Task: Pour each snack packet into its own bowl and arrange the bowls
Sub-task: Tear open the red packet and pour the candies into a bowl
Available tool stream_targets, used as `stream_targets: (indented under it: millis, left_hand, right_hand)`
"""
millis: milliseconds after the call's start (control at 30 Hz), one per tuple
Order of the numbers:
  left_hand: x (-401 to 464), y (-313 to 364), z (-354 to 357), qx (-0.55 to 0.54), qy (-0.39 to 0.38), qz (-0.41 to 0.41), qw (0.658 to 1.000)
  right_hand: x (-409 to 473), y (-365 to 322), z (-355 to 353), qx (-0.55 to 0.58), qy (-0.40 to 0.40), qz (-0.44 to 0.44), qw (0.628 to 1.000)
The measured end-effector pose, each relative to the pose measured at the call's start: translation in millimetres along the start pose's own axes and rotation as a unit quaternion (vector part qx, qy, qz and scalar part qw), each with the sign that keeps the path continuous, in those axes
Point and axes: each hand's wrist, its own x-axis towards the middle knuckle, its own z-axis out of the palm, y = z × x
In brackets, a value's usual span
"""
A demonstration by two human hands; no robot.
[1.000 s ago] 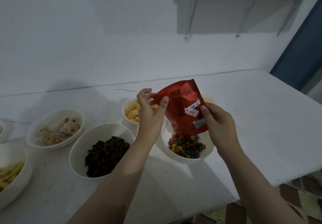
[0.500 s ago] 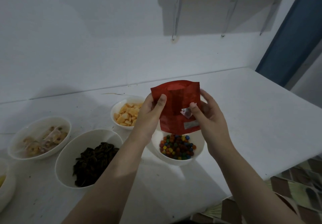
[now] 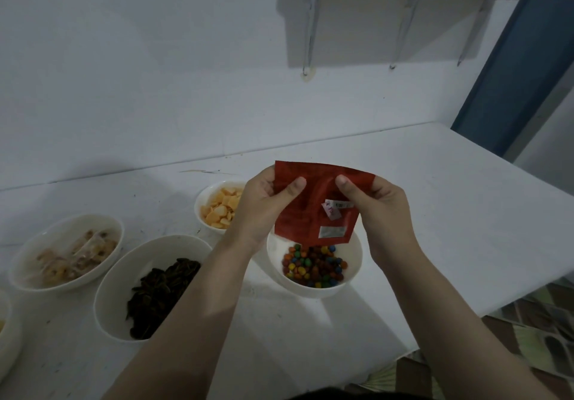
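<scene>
A crinkled red foil snack packet (image 3: 313, 203) with small white labels on its face is held upright in the air, directly above a round white bowl of multicoloured coated candies (image 3: 313, 267) that stands on the white desk (image 3: 450, 213). The left hand (image 3: 264, 207) pinches the packet's upper left part, thumb on the front and fingers (image 3: 269, 182) curled behind. The right hand (image 3: 377, 213) grips the upper right part the same way, thumb pressed to the front.

Just behind and left of the candy bowl sits a small white bowl of pale orange crackers (image 3: 220, 210). Further left, a larger white bowl of dark seeds (image 3: 155, 287) lies under the left forearm, and beyond it a white bowl of wrapped beige sweets (image 3: 68, 253).
</scene>
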Motion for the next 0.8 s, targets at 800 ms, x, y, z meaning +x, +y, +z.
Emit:
stream_targets:
  millis: [800]
  left_hand:
    - [6,-22,-22,0.128,-0.097,-0.055,0.986]
  right_hand:
    - [5,-17,15,0.090,0.050,-0.004,0.995]
